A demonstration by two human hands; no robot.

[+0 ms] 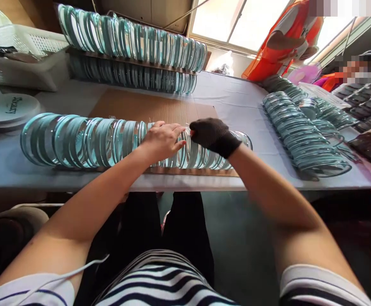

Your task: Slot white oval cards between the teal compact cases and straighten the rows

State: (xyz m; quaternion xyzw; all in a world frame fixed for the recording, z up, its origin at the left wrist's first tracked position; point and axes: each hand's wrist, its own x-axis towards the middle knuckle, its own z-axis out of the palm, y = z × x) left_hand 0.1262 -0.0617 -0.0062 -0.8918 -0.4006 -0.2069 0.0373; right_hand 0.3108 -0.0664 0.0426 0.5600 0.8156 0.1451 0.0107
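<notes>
A long row of round, shiny glass-like discs (102, 142) stands on edge along the table's front, on a brown board. My bare left hand (163, 139) lies over the middle of this row, palm down, fingers stretched out towards the right. Just right of it is my right hand (211, 134), in a dark knitted glove, above the same row. Its fingers are curled together. A thin pale tip shows by the gloved fingertips, but what they pinch, if anything, is too small to name. The discs directly under both hands are partly hidden.
Two tiers of similar discs (134, 42) stand at the back. More rows (303, 131) lie on the right. A white basket (45, 42) and white round pieces with lettering (11, 108) are at left. Cardboard (160, 104) lies behind the front row. A person in an orange vest (276, 46) stands beyond.
</notes>
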